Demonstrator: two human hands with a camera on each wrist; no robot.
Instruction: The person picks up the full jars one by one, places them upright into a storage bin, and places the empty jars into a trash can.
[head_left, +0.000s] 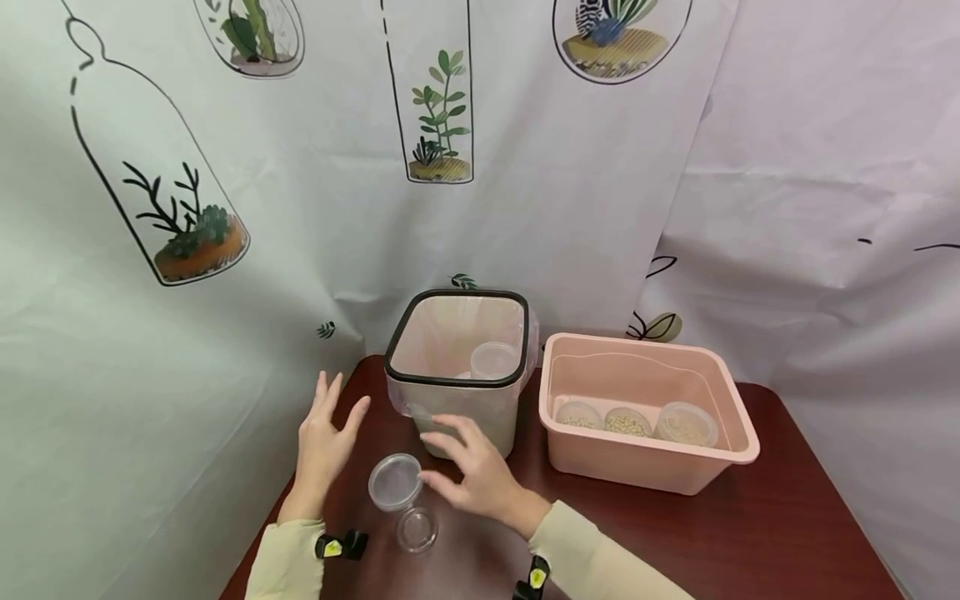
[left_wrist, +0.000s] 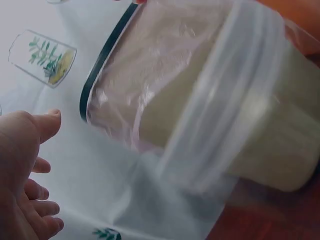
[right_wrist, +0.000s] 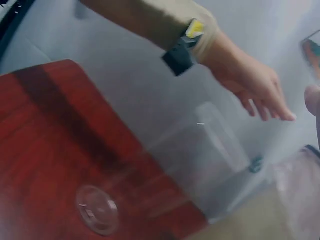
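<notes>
A clear plastic cup (head_left: 395, 483) with a thick round rim stands on the table between the hands, its smaller base (head_left: 416, 531) toward the person. My left hand (head_left: 322, 446) is raised to the left of the cup, fingers spread and nothing in them. On the cup's other side is my right hand (head_left: 472, 471), fingers loosely bent, its thumb tip right at the rim. In the left wrist view the cup's rim (left_wrist: 225, 95) is blurred in front of a bin; the left hand (left_wrist: 27, 175) is apart from it. The right wrist view shows the see-through cup (right_wrist: 220, 137) tilted in frame.
Behind the hands stands a beige bin (head_left: 480, 412) with a black rim and a clear liner, a clear container (head_left: 495, 360) inside. A pink tub (head_left: 637, 462) to the right holds three tubs of pale grains (head_left: 628, 422). A printed curtain (head_left: 585, 217) hangs behind the dark red table (head_left: 780, 525).
</notes>
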